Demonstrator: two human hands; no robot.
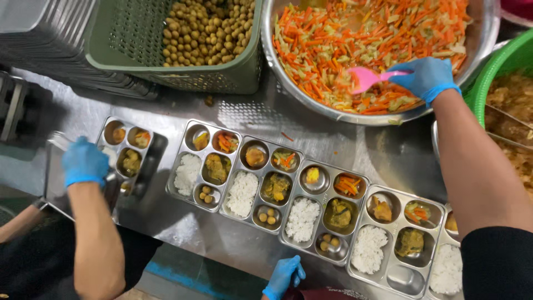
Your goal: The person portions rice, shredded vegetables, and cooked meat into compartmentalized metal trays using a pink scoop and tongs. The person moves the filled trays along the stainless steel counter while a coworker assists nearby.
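My right hand (pixel 426 78), in a blue glove, grips a pink spoon (pixel 367 78) with its bowl in the shredded carrot and vegetable salad inside a big steel bowl (pixel 478 53). At the table's near edge, my left hand (pixel 284 276), also gloved in blue, rests with fingers apart and holds nothing I can see. Just beyond it lies a row of several steel compartment trays (pixel 288 195) filled with rice, small round balls, a stew and a little carrot salad.
At the left, a co-worker's blue-gloved hand (pixel 84 162) holds another filled tray (pixel 126 155) over a steel lid. A green basket (pixel 116 41) of small brown balls stands at the back. A green tub (pixel 502 64) of cooked food is at the right.
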